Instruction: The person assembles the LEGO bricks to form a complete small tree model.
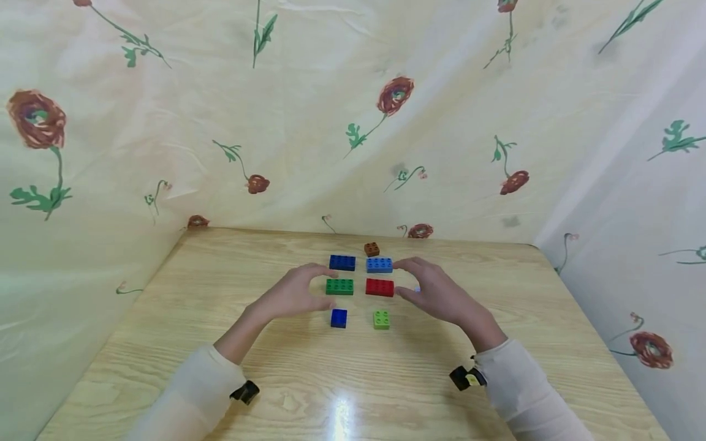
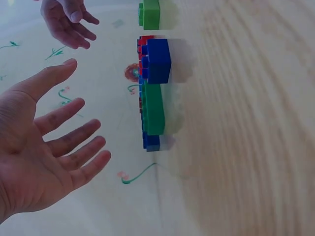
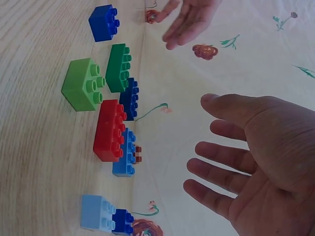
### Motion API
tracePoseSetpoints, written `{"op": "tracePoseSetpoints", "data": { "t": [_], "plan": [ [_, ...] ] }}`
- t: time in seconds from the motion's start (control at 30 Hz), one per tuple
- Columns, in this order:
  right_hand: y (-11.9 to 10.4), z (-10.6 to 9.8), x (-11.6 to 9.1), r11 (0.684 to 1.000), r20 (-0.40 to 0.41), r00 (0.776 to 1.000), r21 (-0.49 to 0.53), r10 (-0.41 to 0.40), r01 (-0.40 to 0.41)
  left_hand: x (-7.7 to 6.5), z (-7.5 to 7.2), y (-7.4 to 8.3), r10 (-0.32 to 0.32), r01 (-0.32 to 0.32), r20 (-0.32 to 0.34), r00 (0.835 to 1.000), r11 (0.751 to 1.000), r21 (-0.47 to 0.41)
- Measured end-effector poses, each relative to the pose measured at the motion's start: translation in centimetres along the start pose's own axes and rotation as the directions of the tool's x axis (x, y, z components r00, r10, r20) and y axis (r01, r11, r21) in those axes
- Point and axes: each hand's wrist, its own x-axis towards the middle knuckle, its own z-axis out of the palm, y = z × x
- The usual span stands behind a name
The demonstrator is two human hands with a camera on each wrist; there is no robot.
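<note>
My left hand (image 1: 295, 293), fingers spread, hovers just left of a green brick (image 1: 339, 286), a long dark blue brick (image 1: 342, 263) and a small blue brick (image 1: 339, 318). On the other side, my right hand (image 1: 436, 291) is held with relaxed fingers beside a red brick (image 1: 380, 287) and a medium blue brick (image 1: 379, 265). Both palms face inward and hold nothing; the wrist views show them raised over the table. A lime brick (image 1: 381, 319) lies nearer the front, a brown brick (image 1: 372, 249) at the back.
A pale blue brick (image 3: 93, 212) and a small dark blue brick (image 3: 122, 221) sit at the right, mostly hidden by my right hand in the head view. The wood-grain table (image 1: 298, 367) meets a flowered cloth (image 1: 309, 122) behind and at the sides.
</note>
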Motion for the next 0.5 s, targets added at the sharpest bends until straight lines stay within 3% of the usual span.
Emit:
{"op": "tracePoseSetpoints", "data": {
  "t": [0.23,0.5],
  "plan": [
    [0.6,0.8,-0.5,0.997,0.033,0.999,0.070,0.037,-0.039,-0.2,1.1,-0.9,0.009,-0.002,0.063,0.998,0.994,-0.111],
    [0.8,1.6,-0.7,0.996,0.040,0.999,0.076,0.033,-0.036,-0.1,1.6,-1.3,0.027,-0.014,0.072,0.997,0.986,-0.167]
  ]
}}
